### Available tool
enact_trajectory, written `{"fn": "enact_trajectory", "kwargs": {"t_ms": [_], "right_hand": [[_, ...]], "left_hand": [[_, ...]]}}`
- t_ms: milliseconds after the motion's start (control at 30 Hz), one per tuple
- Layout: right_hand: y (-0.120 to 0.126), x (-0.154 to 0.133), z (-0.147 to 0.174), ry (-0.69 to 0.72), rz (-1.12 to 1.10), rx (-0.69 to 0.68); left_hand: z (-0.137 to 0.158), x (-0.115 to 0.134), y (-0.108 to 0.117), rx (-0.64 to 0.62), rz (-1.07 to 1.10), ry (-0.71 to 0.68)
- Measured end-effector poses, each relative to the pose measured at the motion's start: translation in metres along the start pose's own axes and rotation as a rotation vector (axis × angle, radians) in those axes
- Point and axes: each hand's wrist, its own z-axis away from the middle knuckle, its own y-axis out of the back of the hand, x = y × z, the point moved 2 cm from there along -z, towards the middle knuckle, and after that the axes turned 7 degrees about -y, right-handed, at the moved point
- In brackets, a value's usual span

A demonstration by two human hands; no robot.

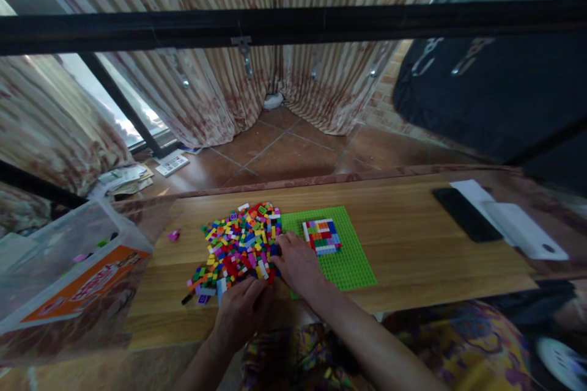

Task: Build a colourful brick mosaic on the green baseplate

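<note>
A heap of small coloured toy bricks (243, 241) is spread over the left part of the wooden table. My left hand (241, 308) rests at the near edge of this heap with its fingers curled; whatever they hold is too small to make out. At the heap's right side is my right hand (298, 263), its fingers bent inward by dark blue bricks, and its grip is hidden too. Part of that hand lies over a green studded baseplate (355, 256). On the baseplate sits a flat block of joined multicoloured bricks (323, 236), just beyond my right hand.
A clear plastic bin with an orange label (87, 284) stands left of the wooden table (413, 256). On the table's right lie a black phone (466, 214) and a white flat object (527, 232). A dark metal bar (293, 24) crosses beyond the table, before striped curtains.
</note>
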Motion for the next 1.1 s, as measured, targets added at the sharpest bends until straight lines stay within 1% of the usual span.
{"fn": "enact_trajectory", "kwargs": {"t_ms": [200, 300, 400, 533, 667, 800, 967, 1100], "right_hand": [[-0.006, 0.013, 0.012, 0.071, -0.199, 0.1], [-0.004, 0.028, 0.025, 0.113, -0.32, 0.179], [-0.003, 0.045, 0.038, 0.095, -0.378, 0.225], [-0.007, 0.054, 0.052, 0.063, -0.369, 0.186], [-0.014, 0.045, 0.058, 0.075, -0.295, 0.119], [-0.016, 0.036, 0.055, 0.061, -0.239, 0.093], [-0.017, 0.032, 0.048, 0.044, -0.188, 0.079], [-0.016, 0.032, 0.049, 0.048, -0.206, 0.066]], "left_hand": [[0.002, -0.002, -0.003, -0.016, -0.006, 0.013], [0.002, -0.002, -0.003, -0.03, -0.02, 0.03], [0.001, -0.001, -0.001, -0.031, -0.022, 0.03], [-0.001, 0.0, 0.0, -0.016, -0.012, 0.026], [0.0, -0.001, -0.001, -0.024, 0.001, 0.051], [0.001, -0.002, -0.002, -0.014, 0.021, 0.072], [0.001, -0.002, -0.002, -0.019, 0.005, 0.077], [0.0, -0.002, -0.002, -0.026, 0.014, 0.082]]}}
